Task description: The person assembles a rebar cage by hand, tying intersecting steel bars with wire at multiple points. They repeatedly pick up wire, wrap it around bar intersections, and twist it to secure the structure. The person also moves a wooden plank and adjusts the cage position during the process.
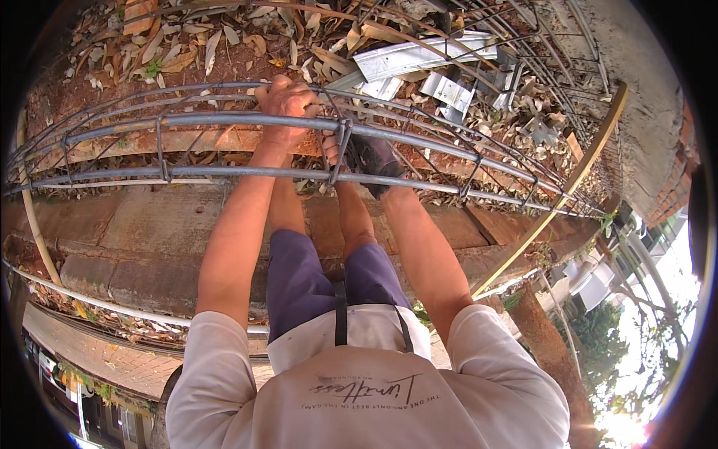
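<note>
A long rebar cage (247,120) of grey steel bars tied with square stirrups (342,150) stretches across in front of me. Bare and closed, my left hand (286,103) reaches past the near bars and curls over a far bar. My right hand (372,156) wears a dark glove with fingertips showing. It is inside the cage close beside a stirrup, its fingers drawn together; bars partly cover it, and I cannot make out what it holds.
Wooden poles (591,161) cross the cage near its right and left ends. Bent pieces of silvery sheet metal (422,56) lie among dry leaves beyond it. More rebar (557,56) lies at the far right. A stone ledge (161,232) runs under the cage, beside my legs.
</note>
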A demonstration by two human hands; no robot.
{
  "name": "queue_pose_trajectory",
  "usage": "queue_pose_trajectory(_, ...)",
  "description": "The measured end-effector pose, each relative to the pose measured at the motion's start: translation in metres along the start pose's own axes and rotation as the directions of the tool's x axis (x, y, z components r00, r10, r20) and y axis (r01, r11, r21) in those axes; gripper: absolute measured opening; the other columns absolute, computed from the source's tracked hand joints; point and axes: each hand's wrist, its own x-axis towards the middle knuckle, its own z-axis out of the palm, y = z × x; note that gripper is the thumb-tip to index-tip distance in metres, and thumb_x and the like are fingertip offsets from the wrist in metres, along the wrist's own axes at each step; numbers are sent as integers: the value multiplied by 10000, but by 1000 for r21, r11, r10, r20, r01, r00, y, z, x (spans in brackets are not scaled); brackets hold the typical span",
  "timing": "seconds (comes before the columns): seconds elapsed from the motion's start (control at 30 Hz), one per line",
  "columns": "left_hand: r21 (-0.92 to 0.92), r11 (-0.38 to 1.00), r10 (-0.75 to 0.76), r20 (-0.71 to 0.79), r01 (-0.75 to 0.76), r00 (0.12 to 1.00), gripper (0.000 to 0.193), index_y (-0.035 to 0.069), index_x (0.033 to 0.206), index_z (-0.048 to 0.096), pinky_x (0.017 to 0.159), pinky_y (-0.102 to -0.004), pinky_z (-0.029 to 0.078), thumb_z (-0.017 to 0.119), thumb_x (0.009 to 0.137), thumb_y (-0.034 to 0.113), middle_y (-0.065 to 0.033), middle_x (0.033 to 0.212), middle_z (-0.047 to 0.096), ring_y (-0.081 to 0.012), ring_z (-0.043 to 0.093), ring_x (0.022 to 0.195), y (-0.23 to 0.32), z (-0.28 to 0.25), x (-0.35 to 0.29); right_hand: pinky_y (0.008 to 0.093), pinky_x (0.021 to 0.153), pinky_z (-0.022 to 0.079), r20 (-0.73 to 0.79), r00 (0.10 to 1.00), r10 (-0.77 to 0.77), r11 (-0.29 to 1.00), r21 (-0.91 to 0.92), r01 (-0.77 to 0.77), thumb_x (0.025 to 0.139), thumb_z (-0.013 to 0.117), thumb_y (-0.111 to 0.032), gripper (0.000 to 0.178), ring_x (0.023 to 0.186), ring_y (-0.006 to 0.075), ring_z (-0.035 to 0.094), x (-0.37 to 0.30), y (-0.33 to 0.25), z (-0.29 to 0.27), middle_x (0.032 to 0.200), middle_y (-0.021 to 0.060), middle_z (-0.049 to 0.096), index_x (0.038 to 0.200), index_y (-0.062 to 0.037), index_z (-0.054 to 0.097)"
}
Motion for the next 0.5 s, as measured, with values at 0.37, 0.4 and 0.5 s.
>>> queue_pose_trajectory(0.37,-212,929,-364,-393,302,844,311,86,1143,736,1011,-452,458,820,879,229,-72,1164,706,-300,606,1122,26,6,-49,633,1048,393,-104,841,-530,-315,-897,-309,759,794,-507,641,1263,413,569,-22,1,-179,1316,188,649,1206,-59,699)
queue_pose_trajectory(0.4,-359,814,-576,-405,456,710,325,69,1154,722,994,-447,478,817,896,242,-81,1149,698,-295,617,1109,31,8,-55,626,1061,392,-72,873,-483,-305,-921,-244,746,807,-487,674,1279,420,556,-15,-4,-183,1340,198,630,1247,-59,667)
queue_pose_trajectory(0.5,-966,-24,-948,104,259,300,286,70,1078,665,880,-403,559,809,928,265,-90,1091,677,-253,655,1010,41,16,-60,605,1099,388,-31,940,-339,-304,-942,-141,707,845,-428,806,1329,440,515,-1,-16,-195,1413,227,574,1368,-58,572)
